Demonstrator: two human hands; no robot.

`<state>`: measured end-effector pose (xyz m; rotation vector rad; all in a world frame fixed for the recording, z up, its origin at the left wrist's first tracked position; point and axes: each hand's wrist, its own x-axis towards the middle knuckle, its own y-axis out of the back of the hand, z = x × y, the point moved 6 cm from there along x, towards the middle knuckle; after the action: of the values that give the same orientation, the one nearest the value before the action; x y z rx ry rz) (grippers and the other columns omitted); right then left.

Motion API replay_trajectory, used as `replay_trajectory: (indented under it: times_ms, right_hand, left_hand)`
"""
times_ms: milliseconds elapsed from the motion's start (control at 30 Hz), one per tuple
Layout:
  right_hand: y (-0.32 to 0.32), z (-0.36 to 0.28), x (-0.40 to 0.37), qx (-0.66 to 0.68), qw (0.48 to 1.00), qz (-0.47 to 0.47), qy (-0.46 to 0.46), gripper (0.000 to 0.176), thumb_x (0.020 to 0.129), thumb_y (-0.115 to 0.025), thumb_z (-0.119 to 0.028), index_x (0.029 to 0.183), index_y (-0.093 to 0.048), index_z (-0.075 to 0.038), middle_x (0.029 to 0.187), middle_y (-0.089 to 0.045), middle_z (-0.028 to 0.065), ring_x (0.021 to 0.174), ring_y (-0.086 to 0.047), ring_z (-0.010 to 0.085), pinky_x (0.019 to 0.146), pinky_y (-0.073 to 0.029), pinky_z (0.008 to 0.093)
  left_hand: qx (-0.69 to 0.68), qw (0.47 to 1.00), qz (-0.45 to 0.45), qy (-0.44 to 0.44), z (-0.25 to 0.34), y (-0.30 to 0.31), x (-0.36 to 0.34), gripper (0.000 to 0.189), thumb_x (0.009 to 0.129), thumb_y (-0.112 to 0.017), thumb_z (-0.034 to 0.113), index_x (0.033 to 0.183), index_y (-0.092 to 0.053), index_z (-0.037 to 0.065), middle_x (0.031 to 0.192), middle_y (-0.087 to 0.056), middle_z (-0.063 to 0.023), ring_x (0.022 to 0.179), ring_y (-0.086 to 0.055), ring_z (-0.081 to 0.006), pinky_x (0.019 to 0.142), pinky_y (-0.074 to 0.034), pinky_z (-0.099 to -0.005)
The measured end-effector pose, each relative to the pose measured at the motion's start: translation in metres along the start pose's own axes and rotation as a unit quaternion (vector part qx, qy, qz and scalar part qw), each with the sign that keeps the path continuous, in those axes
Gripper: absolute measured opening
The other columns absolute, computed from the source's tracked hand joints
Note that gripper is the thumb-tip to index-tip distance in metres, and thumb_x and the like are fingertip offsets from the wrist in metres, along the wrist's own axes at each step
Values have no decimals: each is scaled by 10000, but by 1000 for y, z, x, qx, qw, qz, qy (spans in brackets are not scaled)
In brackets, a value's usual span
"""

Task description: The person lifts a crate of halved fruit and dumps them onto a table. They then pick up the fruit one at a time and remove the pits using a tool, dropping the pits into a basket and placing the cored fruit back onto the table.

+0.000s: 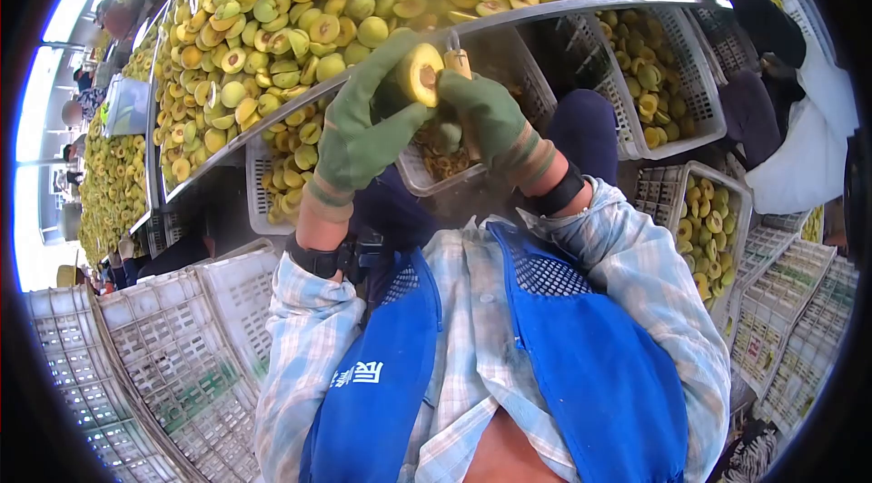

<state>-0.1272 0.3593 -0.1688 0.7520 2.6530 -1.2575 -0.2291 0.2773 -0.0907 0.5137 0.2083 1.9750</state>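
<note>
My left hand (pixel 363 124), in a green glove, pinches a peach half (pixel 421 74) between thumb and fingers. Its yellow cut face with a brown centre is turned up. Close beside it, my right hand (pixel 490 115), gloved the same way, is closed around a wooden-handled tool (pixel 458 63). The handle's pale top sticks up by the fruit, and the tool's working end is hidden. Both hands are over a white crate (pixel 422 182) with fruit pieces at its bottom, just in front of the metal table edge (pixel 581 4).
Halved green-yellow fruit (pixel 336 6) is heaped across the table. More fills crates at the right (pixel 708 111) and left (pixel 257 183). Stacked crates (pixel 173 338) stand at my lower left, others (pixel 790 301) at the right. Another person's dark sleeve (pixel 763 20) shows at upper right.
</note>
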Motion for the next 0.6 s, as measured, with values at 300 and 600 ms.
replay_trajectory:
  times_ms: [300,600]
  right_hand:
    - [9,5,-14,79,995,-67,-6,302,942,-533,-265,1038,-599,14,779,-648,85,501,-556,113,435,-448,217]
    - [-20,2,-36,42,998,-56,-7,232,933,-547,-200,1042,-586,1,735,-660,89,475,-548,113,401,-418,222]
  left_hand:
    - [-223,974,-17,31,1,-26,-10,485,891,-556,23,1362,-448,-19,1243,-581,-115,1077,-572,-182,933,-464,-310]
    - [-347,928,124,57,-24,-33,-16,583,1011,-345,404,1389,-370,-40,1213,-574,-164,1068,-582,-236,930,-485,-333]
